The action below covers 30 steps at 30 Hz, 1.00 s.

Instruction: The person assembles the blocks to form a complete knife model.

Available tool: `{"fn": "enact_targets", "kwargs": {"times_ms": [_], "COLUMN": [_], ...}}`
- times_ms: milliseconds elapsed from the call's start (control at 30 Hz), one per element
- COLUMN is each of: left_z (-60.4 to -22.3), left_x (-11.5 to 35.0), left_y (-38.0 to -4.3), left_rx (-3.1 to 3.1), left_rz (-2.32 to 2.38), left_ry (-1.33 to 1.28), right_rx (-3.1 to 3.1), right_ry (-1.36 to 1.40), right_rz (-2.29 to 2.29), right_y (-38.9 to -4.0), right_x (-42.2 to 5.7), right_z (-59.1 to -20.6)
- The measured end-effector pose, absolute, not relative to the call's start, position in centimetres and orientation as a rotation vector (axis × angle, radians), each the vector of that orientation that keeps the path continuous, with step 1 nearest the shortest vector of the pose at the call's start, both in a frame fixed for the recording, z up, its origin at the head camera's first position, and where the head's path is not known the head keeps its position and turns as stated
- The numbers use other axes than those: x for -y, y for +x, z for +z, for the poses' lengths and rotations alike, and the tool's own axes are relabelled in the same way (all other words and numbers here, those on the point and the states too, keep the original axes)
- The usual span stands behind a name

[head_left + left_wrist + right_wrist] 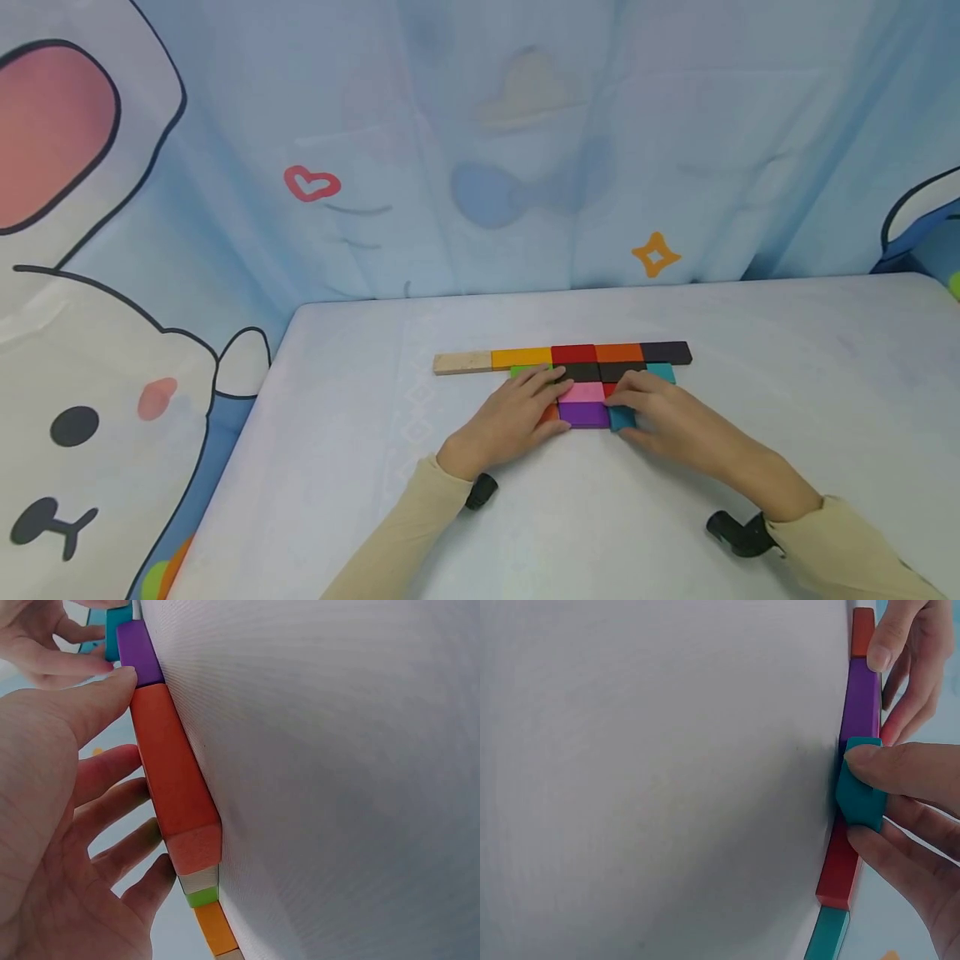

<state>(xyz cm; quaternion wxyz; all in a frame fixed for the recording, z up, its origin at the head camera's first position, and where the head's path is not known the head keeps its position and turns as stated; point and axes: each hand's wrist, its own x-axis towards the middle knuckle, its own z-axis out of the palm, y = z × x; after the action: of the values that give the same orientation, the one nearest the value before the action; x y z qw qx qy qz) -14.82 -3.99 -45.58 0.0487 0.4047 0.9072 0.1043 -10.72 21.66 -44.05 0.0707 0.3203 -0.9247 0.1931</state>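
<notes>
Coloured wooden blocks lie edge to edge in several rows on the table. At the front row's right end, my right hand (678, 417) pinches a teal block (864, 787) between thumb and fingers. That block sits beside a purple block (584, 415). My left hand (510, 417) rests over the rows' left side with fingers spread, its thumb touching the purple block near its join with an orange block (176, 765). A pink block (582, 392) shows between the hands. Behind the right hand's fingers, a red block (838, 866) is partly covered.
The back row runs from a plain wood block (462, 362) through a yellow block (521, 358) to a black block (666, 353) at its right end. White cloth (360, 400) covers the table, and a patterned blue curtain (525, 208) hangs behind it.
</notes>
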Motion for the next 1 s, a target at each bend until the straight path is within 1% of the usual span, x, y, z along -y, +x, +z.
{"fn": "enact_targets", "kwargs": {"times_ms": [233,1000], "left_z": [-45.35,-45.55], "left_x": [3.99,4.01], "left_y": [-14.82,-14.81], "left_rx": [-2.776,-2.776], "left_rz": [0.311,0.306], "left_ry": [1.24,1.252], "right_rx": [2.783,2.784], "right_ry": [0.962,0.917], "right_rz": [0.509,0.49], "right_y": [-10.87,-10.94], "right_x": [-21.51,-21.23], "right_z": [-44.14,-44.41]}}
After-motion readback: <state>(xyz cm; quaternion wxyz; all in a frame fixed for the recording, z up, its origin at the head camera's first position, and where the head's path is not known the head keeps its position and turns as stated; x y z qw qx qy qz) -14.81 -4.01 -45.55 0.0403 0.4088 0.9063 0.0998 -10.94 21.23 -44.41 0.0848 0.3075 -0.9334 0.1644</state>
